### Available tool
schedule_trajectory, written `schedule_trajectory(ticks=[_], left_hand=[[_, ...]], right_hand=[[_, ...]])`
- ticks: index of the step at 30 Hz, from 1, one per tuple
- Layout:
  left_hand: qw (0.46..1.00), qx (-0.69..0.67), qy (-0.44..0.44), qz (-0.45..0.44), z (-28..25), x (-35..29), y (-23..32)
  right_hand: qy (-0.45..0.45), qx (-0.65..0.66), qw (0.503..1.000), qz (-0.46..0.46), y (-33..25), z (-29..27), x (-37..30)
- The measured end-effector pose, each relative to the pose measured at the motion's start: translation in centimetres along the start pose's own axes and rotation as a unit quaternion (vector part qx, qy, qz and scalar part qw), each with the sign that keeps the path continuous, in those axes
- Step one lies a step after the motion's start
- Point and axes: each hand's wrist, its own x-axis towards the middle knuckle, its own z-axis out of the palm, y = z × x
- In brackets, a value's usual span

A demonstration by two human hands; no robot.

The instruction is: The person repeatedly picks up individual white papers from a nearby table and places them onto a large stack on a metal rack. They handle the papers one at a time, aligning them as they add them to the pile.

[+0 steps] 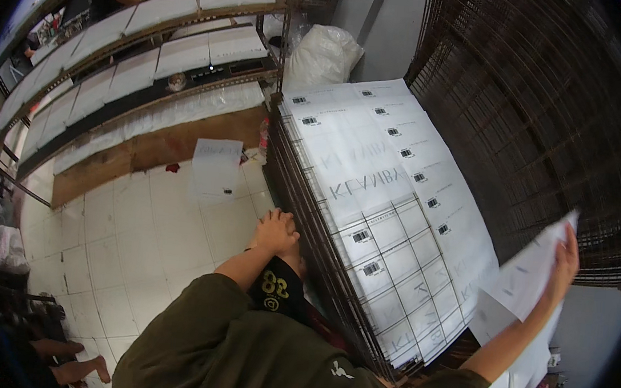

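My right hand is closed on the edge of a thin white printed sheet, lifted above the near right corner of the rack. Paper or plastic, I cannot tell which. More pale sheets hang below it beside my forearm. My left hand rests over my bent knee beside the rack's left edge, fingers slightly apart and holding nothing. Between my hands, rows of overlapping white printed sheets with small black marks lie on a stack of wire racks. Wire mesh crosses over the nearer sheets.
Tilted wire racks rise at the right. Long shelves with white sheets stand far left. One loose sheet lies on the tiled floor. A white sack sits behind the rack. Other people's limbs show at the left edges.
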Motion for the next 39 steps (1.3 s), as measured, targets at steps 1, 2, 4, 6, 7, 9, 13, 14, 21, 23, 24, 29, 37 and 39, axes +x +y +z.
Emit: schedule_trajectory(ticks=[1,2,4,6,7,9,13,14,21,23,24,29,37,39], left_hand=[[1.000,0.011,0.012,-0.008,-0.4,-0.1,-0.6],[1.000,0.016,0.019,-0.014,-0.4,0.0,-1.1],[1.000,0.006,0.023,-0.011,-0.4,0.3,-1.1],[0.999,-0.002,0.031,-0.008,-0.2,0.3,-1.3],[0.999,-0.007,0.037,-0.004,-0.1,0.5,-1.3],[0.999,-0.013,0.041,0.001,0.0,0.5,-1.2],[0.999,-0.021,0.046,-0.012,-0.3,0.5,-1.8],[0.998,-0.025,0.049,-0.014,-0.4,0.4,-1.9],[0.999,-0.002,0.030,-0.015,0.0,1.0,-1.4],[1.000,-0.006,0.020,-0.010,-0.4,0.9,-1.3],[1.000,-0.008,0.011,-0.014,-0.7,0.9,-1.2],[1.000,-0.021,0.001,-0.021,-0.7,0.8,-1.2],[1.000,0.001,0.006,-0.019,-0.9,0.7,-0.9],[1.000,-0.002,0.003,-0.019,-0.8,0.7,-0.8]], right_hand=[[-0.030,0.054,0.998,0.014,0.2,4.2,1.0],[-0.089,0.070,0.991,0.070,-3.3,9.0,0.8],[-0.218,0.069,0.970,0.083,-6.3,13.4,1.8],[-0.278,0.080,0.954,0.083,-9.3,18.1,2.2],[-0.293,0.077,0.951,0.059,-10.2,19.8,2.7],[-0.359,0.093,0.927,0.064,-11.8,22.6,3.9],[-0.372,0.109,0.922,0.026,-16.5,26.3,4.1],[-0.370,0.120,0.921,0.000,-16.5,25.9,4.6],[-0.136,0.185,0.973,-0.005,-3.6,22.2,2.7],[-0.085,0.219,0.970,0.067,0.9,23.6,-0.8],[-0.061,0.231,0.966,0.100,3.1,24.6,-2.8],[-0.014,0.271,0.926,0.263,14.0,30.7,-12.5],[0.003,0.308,0.876,0.370,17.1,35.0,-18.5],[0.002,0.306,0.879,0.366,16.6,35.1,-18.3]])
